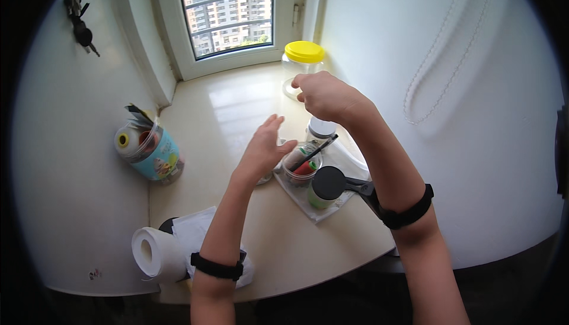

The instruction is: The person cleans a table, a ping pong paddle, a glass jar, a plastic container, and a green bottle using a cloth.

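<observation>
My left hand (265, 147) is raised beside an open clear jar (306, 171) holding thread spools, one with red thread (305, 168), and a dark pen (315, 151). Its fingers are apart and nothing shows in them. My right hand (329, 96) hangs in front of a clear plastic jar with a yellow lid (304, 52); its fingers curl, and whether they hold something is hidden. Below it stands a jar with a white lid (321, 127). A black-lidded jar with a green lower part (326, 187) stands at the front of a pale tray (314, 219).
At left, a blue-labelled clear tub (162, 158) holds a thread cone (126, 141). A white paper roll (153, 254) and white cloth or paper (195, 222) lie front left. Keys (82, 31) hang on the left wall, a bead chain (415, 121) on the right. A window (231, 11) stands behind.
</observation>
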### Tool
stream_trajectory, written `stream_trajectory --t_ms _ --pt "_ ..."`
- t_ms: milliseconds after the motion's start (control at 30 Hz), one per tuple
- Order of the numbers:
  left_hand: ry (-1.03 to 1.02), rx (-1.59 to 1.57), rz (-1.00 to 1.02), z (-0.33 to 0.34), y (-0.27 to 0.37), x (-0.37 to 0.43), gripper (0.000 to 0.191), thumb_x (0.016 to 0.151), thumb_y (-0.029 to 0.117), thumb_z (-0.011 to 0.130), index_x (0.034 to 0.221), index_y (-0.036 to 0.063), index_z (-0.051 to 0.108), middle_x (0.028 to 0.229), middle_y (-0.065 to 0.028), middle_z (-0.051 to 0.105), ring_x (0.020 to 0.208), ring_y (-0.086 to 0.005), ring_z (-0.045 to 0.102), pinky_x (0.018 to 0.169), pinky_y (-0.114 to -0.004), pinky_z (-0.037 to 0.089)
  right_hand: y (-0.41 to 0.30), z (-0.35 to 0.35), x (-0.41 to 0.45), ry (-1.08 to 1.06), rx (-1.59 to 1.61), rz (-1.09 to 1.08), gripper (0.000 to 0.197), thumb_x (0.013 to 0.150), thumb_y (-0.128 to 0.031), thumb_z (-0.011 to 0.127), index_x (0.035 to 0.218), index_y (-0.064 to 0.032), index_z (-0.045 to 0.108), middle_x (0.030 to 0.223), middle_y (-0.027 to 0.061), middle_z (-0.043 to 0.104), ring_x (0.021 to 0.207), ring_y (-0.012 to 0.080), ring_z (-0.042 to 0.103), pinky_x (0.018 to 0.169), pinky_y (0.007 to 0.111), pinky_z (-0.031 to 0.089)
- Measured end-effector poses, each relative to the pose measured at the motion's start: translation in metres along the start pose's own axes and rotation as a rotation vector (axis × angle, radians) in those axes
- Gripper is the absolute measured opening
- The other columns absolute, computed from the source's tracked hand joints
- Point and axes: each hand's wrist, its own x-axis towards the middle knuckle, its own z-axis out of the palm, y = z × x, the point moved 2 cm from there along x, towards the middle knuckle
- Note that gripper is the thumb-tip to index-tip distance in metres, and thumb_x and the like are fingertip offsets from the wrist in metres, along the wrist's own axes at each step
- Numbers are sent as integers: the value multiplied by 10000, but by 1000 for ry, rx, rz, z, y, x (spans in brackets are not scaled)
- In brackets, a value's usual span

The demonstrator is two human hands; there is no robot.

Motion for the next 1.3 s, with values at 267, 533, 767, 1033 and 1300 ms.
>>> stream_trajectory --t_ms 267,533,767,1033,1300 --pt "-142 -127 38 41 31 41 756 733 307 810 1308 -69 492 1137 -255 637 1044 -332 643 902 -376 507 20 20 -38 -25 -51 185 265 855 -35 558 1111 21 600 1000 208 688 948 341 671 816 408 539" --pt "155 -550 -289 -5 -11 34 584 781 264 822 1215 -60 604 932 -64 682 791 -114 605 717 -249 503 40 46 -38 -5 55 206 371 875 7 504 1241 3 565 1045 186 692 1001 320 661 873 409 517" --pt "393 51 -354 -89 -35 -2 527 768 328 802 1137 -18 653 976 -122 716 873 -173 679 790 -290 521 23 62 -40 -78 135 216 401 874 -146 654 1246 -12 580 1065 227 673 1023 342 644 895 423 504" --pt "441 353 -540 -110 -68 -45 572 706 355 799 1116 -11 641 1004 -192 703 933 -305 687 827 -389 522 24 66 -41 -14 76 175 470 834 -200 714 1227 20 579 1092 249 653 1066 368 616 914 435 492" --pt "500 167 -571 -100 -93 -64 689 622 274 866 1195 49 557 1041 -184 697 986 -331 674 852 -408 525 -68 82 -76 -92 195 -307 313 873 -92 635 1160 17 576 1179 170 589 1106 333 562 949 418 464"
